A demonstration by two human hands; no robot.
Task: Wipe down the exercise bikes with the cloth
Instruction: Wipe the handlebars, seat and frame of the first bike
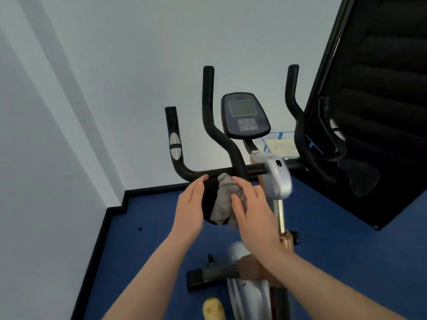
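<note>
Right hand (pixel 248 211) presses grey cloth (pixel 224 202) onto black pad (pixel 209 199) beneath bike handlebar (pixel 208 174), fingers loosely curled over it. Left hand (pixel 190 211), fingers straight, steadies the pad's edge, likely bracing against wiping pressure.

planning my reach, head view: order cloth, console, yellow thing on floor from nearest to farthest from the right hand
1. cloth, under the right hand, touching.
2. yellow thing, bottom edge, on the floor.
3. console, up ahead between the handlebars.
</note>
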